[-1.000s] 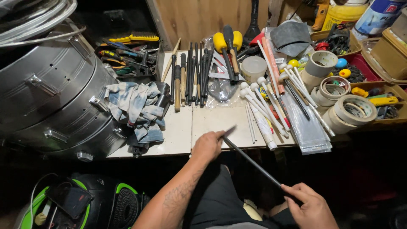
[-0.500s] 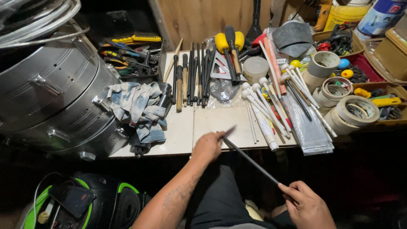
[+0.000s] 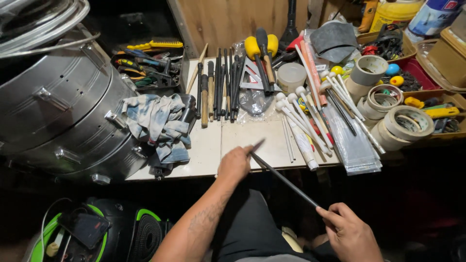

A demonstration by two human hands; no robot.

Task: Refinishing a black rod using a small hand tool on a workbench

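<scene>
The rod (image 3: 284, 179) I grip looks like dark matt metal. Left of it, the drum (image 3: 63, 111) is shiny ribbed steel, the rag (image 3: 158, 123) rough faded cloth.

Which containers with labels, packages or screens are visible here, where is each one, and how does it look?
Yellow jug: top edge, right of centre; rounded, with a label band.
White container: top right corner; cylindrical, blue and red label.
Phone: bottom left, on a black and green speaker; flat, dark screen.
Clear plastic sleeve: bench edge, right of left hand; long, transparent.
</scene>
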